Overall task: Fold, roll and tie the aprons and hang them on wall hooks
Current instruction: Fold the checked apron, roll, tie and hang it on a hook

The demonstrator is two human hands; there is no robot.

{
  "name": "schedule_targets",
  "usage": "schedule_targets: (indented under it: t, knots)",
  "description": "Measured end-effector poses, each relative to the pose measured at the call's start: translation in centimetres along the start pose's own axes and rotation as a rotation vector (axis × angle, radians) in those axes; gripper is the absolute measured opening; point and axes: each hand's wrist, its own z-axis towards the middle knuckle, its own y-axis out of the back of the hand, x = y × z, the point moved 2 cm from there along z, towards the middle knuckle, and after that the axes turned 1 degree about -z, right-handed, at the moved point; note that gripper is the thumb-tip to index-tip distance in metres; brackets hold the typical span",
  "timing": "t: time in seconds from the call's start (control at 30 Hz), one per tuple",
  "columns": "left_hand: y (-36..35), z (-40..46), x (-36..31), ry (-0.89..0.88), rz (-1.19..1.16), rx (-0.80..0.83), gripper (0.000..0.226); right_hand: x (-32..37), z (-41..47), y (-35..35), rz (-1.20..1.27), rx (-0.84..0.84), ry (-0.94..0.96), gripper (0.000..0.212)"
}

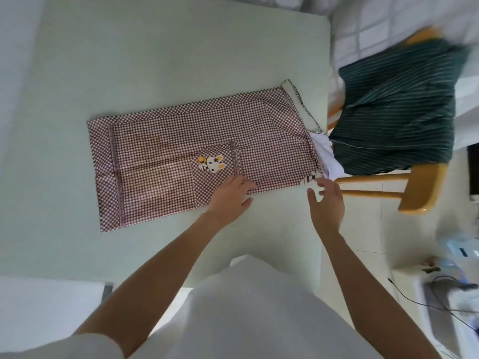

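A brown-and-white checked apron (181,151) with a rabbit patch lies folded lengthwise on the pale green table (129,60). Its thin tie strap (303,104) trails toward the table's right edge. My left hand (230,198) rests flat on the apron's near edge, fingers straight. My right hand (326,200) hovers with spread fingers just at the apron's right end, near a striped patch; it holds nothing. A dark green striped apron (396,110) is draped over a wooden chair (420,187) to the right.
White cloth (326,154) peeks out between the checked apron and the chair. A white counter with cables (445,294) stands at the lower right. A tiled wall (368,24) runs behind the chair. No hooks are in view.
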Motion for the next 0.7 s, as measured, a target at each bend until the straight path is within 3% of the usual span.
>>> schedule_targets:
  t: [0.1,0.2,0.3,0.37,0.47,0.57,0.7]
  knots:
    - [-1.9,2.3,-2.5,0.031,0.051,0.096,0.034,-2.4,3.1,1.1,-0.107,0.095,-0.092,0.046]
    - [-2.7,2.8,-2.8,0.062,0.096,0.047,0.021,-3.0,5.6,0.7,-0.063,0.238,-0.11,0.055]
    - [-2.9,2.9,-3.0,0.106,0.119,-0.001,0.015,-3.5,7.6,0.5,0.099,0.35,-0.083,0.051]
    - [-2.6,2.8,-3.1,0.126,0.145,-0.005,0.015,-3.9,8.7,0.7,0.03,0.378,0.042,0.035]
    - [-2.4,2.8,-3.3,0.161,0.19,0.036,0.016,-5.0,11.6,2.1,-0.098,0.362,0.197,0.02]
    - [-2.3,2.1,-2.9,0.201,0.196,0.034,0.017,-5.1,16.0,3.9,-0.241,0.312,0.267,0.022]
    - [-2.5,1.5,-2.7,0.24,0.195,0.031,0.015,-3.6,20.2,5.2,-0.455,0.121,0.372,0.028]
